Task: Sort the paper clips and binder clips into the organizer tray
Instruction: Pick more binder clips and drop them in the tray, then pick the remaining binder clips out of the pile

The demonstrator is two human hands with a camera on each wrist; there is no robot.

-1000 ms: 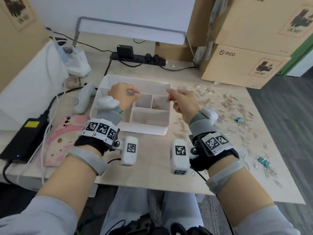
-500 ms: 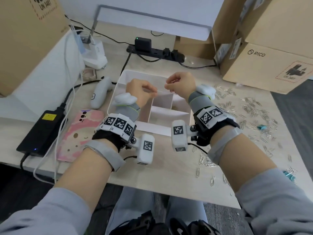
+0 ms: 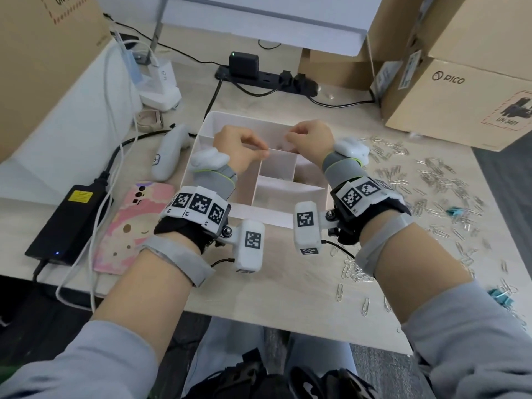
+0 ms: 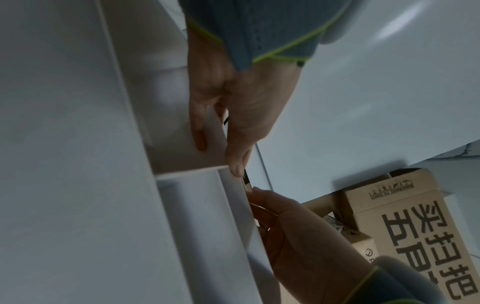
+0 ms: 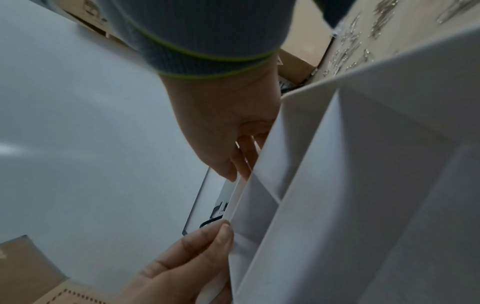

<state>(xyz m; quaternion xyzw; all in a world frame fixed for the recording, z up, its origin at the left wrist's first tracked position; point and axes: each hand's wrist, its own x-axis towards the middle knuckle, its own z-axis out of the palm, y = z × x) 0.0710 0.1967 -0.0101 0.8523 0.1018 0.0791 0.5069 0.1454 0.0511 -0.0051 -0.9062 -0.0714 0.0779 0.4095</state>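
Observation:
The white organizer tray (image 3: 259, 218) stands mid-table with its compartments nearly bare. Both hands hover over its long back compartment, close together. My left hand (image 3: 263, 150) has thumb and forefinger at the divider's rim (image 4: 228, 174); nothing shows plainly between them. My right hand (image 3: 289, 138) is curled, thumb against fingers (image 5: 237, 168), seemingly still pinching paper clips that its fingers hide. Silver paper clips (image 3: 431, 174) are scattered over the table to the right, with more by my right forearm (image 3: 349, 272). Teal binder clips (image 3: 454, 212) lie among them, another (image 3: 502, 295) at the front right.
Left of the tray lie a white controller (image 3: 169, 156), a pink phone (image 3: 132, 226) and a black power brick (image 3: 69, 223) with cables. A power strip (image 3: 267, 79) sits behind the tray. Cardboard boxes (image 3: 460, 96) crowd the back right.
My right hand has moved left from the tray's right edge to above the back compartment, next to my left hand. The left hand has stayed over the tray.

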